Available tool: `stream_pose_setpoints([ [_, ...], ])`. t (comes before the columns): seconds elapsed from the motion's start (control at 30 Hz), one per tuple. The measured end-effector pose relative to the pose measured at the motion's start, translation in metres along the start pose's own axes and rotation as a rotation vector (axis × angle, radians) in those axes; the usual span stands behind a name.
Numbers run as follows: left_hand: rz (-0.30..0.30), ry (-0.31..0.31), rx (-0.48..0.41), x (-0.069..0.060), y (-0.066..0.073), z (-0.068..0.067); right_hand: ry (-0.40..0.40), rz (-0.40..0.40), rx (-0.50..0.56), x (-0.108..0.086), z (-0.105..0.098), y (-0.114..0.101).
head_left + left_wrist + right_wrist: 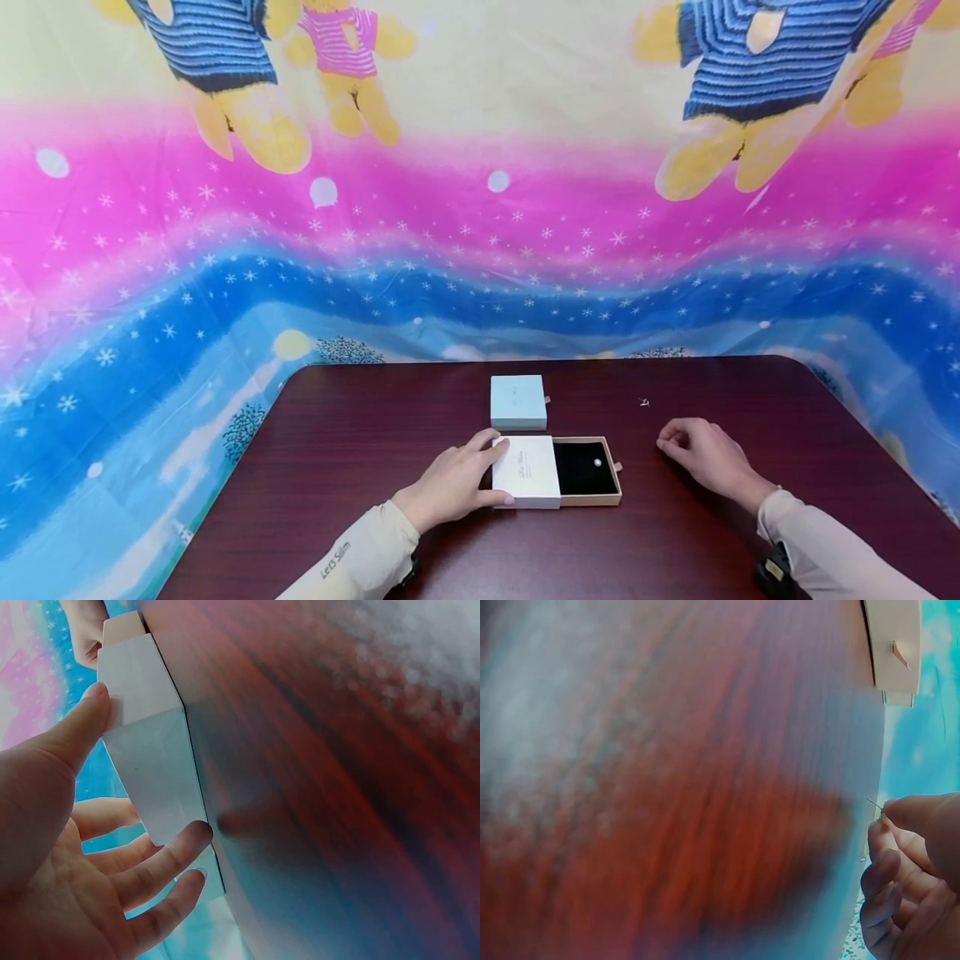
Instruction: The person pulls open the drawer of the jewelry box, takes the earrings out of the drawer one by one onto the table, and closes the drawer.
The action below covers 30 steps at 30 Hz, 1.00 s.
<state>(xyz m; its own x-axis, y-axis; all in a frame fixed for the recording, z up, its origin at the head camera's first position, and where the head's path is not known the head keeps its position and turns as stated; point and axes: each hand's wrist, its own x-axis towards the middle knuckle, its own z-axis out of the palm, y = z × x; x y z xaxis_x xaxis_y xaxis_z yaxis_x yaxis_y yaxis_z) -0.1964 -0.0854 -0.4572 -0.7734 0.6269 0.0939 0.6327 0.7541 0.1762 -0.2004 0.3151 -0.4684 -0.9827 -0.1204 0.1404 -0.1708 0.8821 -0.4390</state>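
Note:
My left hand (456, 479) holds the white jewellery box (527, 471) by its left part, thumb on the near side and fingers at the far left corner. Its drawer (613, 487) is slid out to the right, baring a black pad (577, 471) with a pearl stud (597, 462) in it. Right of the box, my right hand (707, 457) is above the table. In the right wrist view its thumb and forefinger pinch a small piece with a thin metal pin (874, 804), like an earring post; the rest of it is hidden by the fingertips.
A pale blue box (517, 400) with a small ribbon tab stands behind the white one. Tiny metallic pieces (643, 402) lie on the dark red wooden table (375, 408) at the back right. A printed cloth (465, 208) hangs behind the table.

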Motion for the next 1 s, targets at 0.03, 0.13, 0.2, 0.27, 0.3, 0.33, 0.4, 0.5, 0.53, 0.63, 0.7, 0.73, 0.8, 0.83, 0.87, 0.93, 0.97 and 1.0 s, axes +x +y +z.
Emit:
stream_pose_setpoints([
  [0.03,0.001,0.001,0.001,0.000,0.000,0.000,-0.002,0.000,0.001,0.000,0.000,0.000],
  [0.13,0.002,0.006,0.006,0.000,0.000,0.000,-0.010,0.005,0.003,0.000,0.000,0.001],
  [0.2,0.001,0.006,0.004,0.000,0.000,0.000,-0.017,0.008,0.004,-0.001,0.000,0.001],
  [0.27,-0.002,0.003,0.002,0.000,0.000,0.000,-0.024,0.010,0.007,-0.001,0.000,0.002],
  [0.3,-0.003,0.002,0.001,0.000,0.000,0.000,-0.027,0.013,0.007,-0.001,0.000,0.002],
  [0.33,-0.005,0.001,0.001,0.000,0.001,0.000,-0.031,0.017,0.007,-0.001,0.000,0.003],
  [0.4,-0.007,0.001,-0.001,0.000,0.001,0.000,-0.038,0.012,0.007,0.000,-0.001,0.005],
  [0.5,-0.006,0.003,-0.002,0.000,0.001,0.000,-0.047,0.013,0.006,0.001,-0.002,0.007],
  [0.53,-0.004,0.005,-0.002,0.000,0.001,0.000,-0.051,0.010,0.006,0.001,-0.002,0.008],
  [0.63,0.003,0.013,-0.002,0.000,0.000,0.000,-0.055,-0.004,0.003,0.000,-0.003,0.010],
  [0.7,0.008,0.019,-0.003,0.000,0.000,0.000,-0.056,-0.005,0.000,-0.001,-0.004,0.011],
  [0.73,0.009,0.021,-0.003,0.000,0.000,0.000,-0.055,-0.010,-0.001,-0.001,-0.004,0.012],
  [0.8,0.007,0.019,-0.008,0.000,-0.001,0.000,-0.054,-0.012,-0.002,-0.001,-0.004,0.012],
  [0.83,0.005,0.018,-0.010,0.000,-0.001,0.000,-0.054,-0.016,0.001,-0.001,-0.004,0.013],
  [0.87,0.004,0.016,-0.011,0.000,-0.001,0.000,-0.053,-0.019,0.002,0.000,-0.003,0.013],
  [0.93,0.001,0.014,-0.011,0.000,-0.001,0.001,-0.050,-0.022,0.005,0.000,-0.003,0.014],
  [0.97,0.000,0.013,-0.011,0.000,-0.001,0.001,-0.049,-0.026,0.005,0.000,-0.002,0.014],
  [1.0,0.000,0.013,-0.010,0.000,-0.001,0.001,-0.049,-0.027,0.006,0.001,-0.002,0.015],
])
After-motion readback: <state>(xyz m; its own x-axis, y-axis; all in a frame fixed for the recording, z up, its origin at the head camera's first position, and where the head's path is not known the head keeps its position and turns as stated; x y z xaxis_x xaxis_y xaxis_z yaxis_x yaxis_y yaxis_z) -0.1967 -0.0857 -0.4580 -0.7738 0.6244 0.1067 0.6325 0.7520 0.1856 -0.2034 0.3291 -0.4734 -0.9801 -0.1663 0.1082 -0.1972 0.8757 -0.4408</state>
